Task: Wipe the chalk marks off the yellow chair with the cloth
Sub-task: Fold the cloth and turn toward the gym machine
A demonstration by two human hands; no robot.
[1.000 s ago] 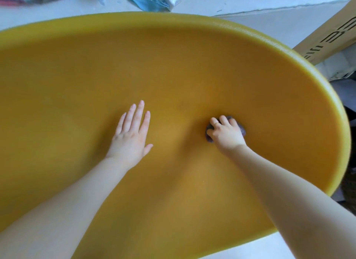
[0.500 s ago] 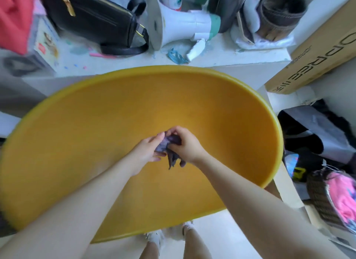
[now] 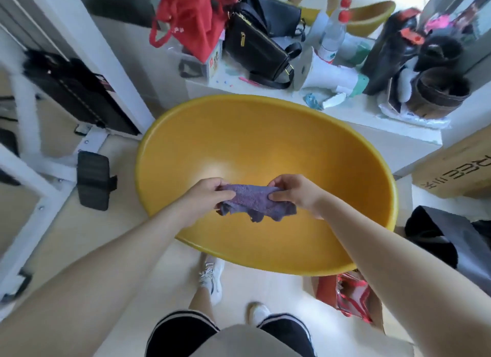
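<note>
The yellow chair is a wide, bowl-shaped shell seen from above, in the middle of the head view. I see no chalk marks on its inner surface. A small purple cloth is stretched out above the seat, lifted clear of it. My left hand pinches its left end and my right hand pinches its right end. The cloth's lower edge hangs loose in folds between them.
A white ledge behind the chair holds a black bag, a red bag, a white megaphone and bottles. White exercise equipment stands left. A cardboard box is at the right. My feet are by the chair's near rim.
My head pulled back from the seat, so the whole chair shows. My right hand lifted the cloth off the seat; my left hand left the seat, took its other end, and both spread it.
</note>
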